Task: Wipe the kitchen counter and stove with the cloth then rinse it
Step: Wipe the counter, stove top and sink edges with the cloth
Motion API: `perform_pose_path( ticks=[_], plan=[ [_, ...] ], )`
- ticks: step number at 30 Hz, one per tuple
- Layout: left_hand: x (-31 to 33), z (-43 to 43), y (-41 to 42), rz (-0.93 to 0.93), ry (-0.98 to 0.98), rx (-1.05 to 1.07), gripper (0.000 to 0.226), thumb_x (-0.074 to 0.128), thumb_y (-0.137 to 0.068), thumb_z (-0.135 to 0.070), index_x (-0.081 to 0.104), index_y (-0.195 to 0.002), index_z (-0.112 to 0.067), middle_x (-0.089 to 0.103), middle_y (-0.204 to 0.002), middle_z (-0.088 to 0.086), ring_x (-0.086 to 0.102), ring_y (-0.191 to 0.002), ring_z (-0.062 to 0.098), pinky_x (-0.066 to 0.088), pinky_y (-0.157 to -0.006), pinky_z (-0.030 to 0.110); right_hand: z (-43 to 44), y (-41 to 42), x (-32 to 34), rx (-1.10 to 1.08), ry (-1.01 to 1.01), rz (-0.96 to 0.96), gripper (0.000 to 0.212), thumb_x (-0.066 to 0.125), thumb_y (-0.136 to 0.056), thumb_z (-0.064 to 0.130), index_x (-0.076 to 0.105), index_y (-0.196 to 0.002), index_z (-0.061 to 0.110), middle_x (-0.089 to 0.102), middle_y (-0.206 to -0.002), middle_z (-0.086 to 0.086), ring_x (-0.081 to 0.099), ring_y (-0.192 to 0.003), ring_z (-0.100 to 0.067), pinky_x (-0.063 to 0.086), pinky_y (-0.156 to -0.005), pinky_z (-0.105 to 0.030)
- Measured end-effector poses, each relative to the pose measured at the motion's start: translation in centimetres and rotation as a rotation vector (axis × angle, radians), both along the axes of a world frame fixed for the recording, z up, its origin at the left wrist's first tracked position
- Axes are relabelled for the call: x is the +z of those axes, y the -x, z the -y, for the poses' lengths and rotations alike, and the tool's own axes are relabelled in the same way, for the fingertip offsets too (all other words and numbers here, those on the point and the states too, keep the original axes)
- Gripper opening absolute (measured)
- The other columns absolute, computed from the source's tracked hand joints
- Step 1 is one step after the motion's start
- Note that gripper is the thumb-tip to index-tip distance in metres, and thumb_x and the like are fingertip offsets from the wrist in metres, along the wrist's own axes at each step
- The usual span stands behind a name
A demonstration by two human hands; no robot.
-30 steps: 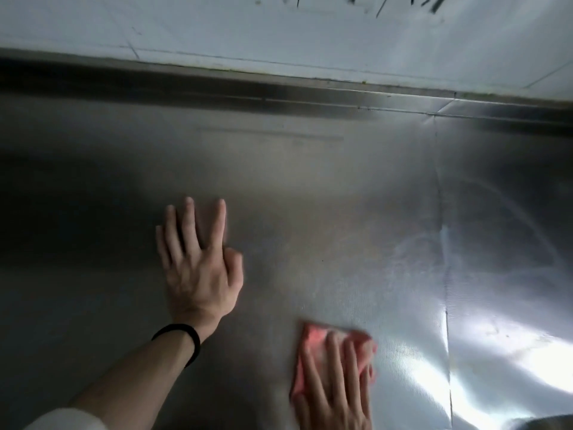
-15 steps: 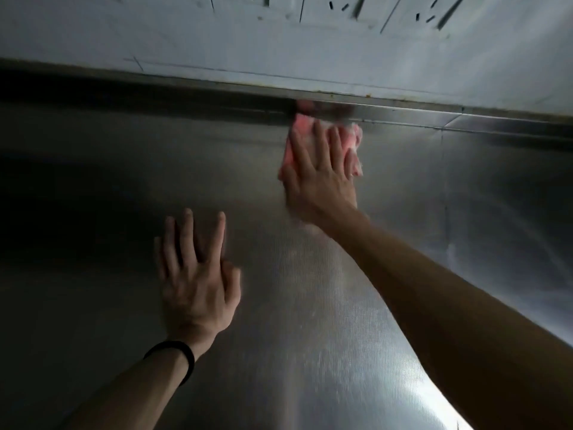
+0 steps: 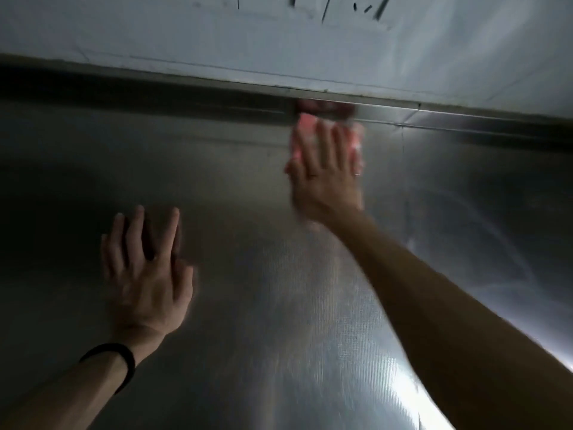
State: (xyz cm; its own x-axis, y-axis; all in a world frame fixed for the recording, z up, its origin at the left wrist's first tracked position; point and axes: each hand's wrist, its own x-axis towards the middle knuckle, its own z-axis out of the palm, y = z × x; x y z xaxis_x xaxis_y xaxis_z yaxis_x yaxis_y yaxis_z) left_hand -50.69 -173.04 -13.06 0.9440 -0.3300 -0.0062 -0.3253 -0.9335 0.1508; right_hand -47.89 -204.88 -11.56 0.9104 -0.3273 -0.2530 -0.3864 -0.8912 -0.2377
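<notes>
Since a second ago, I see the right hand [image 3: 325, 178] has carried the pink cloth [image 3: 302, 131] from the near edge of the steel counter [image 3: 279, 305] up to its far edge, where it sits now, blurred, against the back ledge [image 3: 186, 91] under the wall [image 3: 279, 41]. Its fingers lie flat on the cloth, pressing rather than gripping. Well apart (nearer me), the left hand [image 3: 148, 274] rests empty with spread fingers, a black band [image 3: 124, 361] at its wrist.

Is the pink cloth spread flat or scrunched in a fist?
Flat: the right hand presses the pink cloth against the steel counter with open fingers. Folded or not, cannot tell.
</notes>
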Motion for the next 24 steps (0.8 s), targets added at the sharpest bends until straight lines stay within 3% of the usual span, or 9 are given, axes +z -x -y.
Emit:
perform_pose_path(
  ticks=[4,8,13,17,21,24],
  plan=[
    [-0.3,-0.1,0.0,-0.003,0.002,0.017,0.08,0.041,-0.088,-0.041,0.024,-0.165,-0.033,0.016,-0.171,0.017,0.015,-0.158,0.045,0.011,-0.127,0.062,9.6,5.2,0.5,-0.218,0.053,-0.086,0.064,0.017,-0.108,0.059,-0.009,-0.163,0.04,-0.016,-0.174,0.001,-0.018,-0.16,-0.025,-0.003,-0.128,-0.06],
    [-0.4,0.0,0.0,0.019,0.0,0.019,0.083,0.048,-0.084,-0.039,0.027,-0.164,-0.033,0.019,-0.17,0.017,0.018,-0.157,0.044,0.012,-0.127,0.06,10.6,6.2,0.0,-0.256,0.037,-0.072,0.064,0.014,-0.107,0.06,-0.013,-0.162,0.044,-0.018,-0.174,-0.001,-0.019,-0.159,-0.028,-0.006,-0.127,-0.062],
    [0.2,0.1,-0.1,0.003,0.015,0.012,0.078,0.043,-0.088,-0.038,0.028,-0.164,-0.03,0.02,-0.169,0.02,0.018,-0.156,0.046,0.013,-0.127,0.062,5.1,8.3,0.7,-0.216,0.01,-0.017,0.062,0.021,-0.11,0.053,-0.006,-0.164,0.041,-0.015,-0.174,-0.005,-0.018,-0.16,-0.032,-0.004,-0.127,-0.063],
    [1.0,0.6,0.2,0.001,0.055,0.028,0.076,0.042,-0.088,-0.036,0.033,-0.163,-0.026,0.021,-0.169,0.021,0.02,-0.155,0.048,0.013,-0.126,0.062,-3.5,19.4,1.7,-0.124,0.005,-0.023,0.06,0.024,-0.111,0.046,0.007,-0.166,0.034,-0.007,-0.175,-0.012,-0.011,-0.161,-0.036,0.005,-0.128,-0.063],
    [1.3,0.6,0.2,0.002,0.056,0.023,0.078,0.047,-0.087,-0.034,0.034,-0.162,-0.025,0.022,-0.169,0.023,0.02,-0.154,0.049,0.015,-0.125,0.063,-12.0,32.5,2.8,-0.123,0.04,-0.112,0.058,0.024,-0.108,0.051,0.035,-0.16,0.028,0.017,-0.171,-0.017,0.017,-0.158,-0.039,0.025,-0.121,-0.06],
    [1.2,0.6,0.2,0.0,0.05,0.022,0.08,0.049,-0.085,-0.034,0.033,-0.163,-0.026,0.023,-0.169,0.023,0.021,-0.154,0.049,0.014,-0.126,0.062,-12.8,34.5,3.3,-0.116,0.043,-0.138,0.055,0.035,-0.102,0.051,0.043,-0.151,0.027,0.035,-0.163,-0.016,0.006,-0.161,-0.03,0.021,-0.12,-0.056]
  ],
)
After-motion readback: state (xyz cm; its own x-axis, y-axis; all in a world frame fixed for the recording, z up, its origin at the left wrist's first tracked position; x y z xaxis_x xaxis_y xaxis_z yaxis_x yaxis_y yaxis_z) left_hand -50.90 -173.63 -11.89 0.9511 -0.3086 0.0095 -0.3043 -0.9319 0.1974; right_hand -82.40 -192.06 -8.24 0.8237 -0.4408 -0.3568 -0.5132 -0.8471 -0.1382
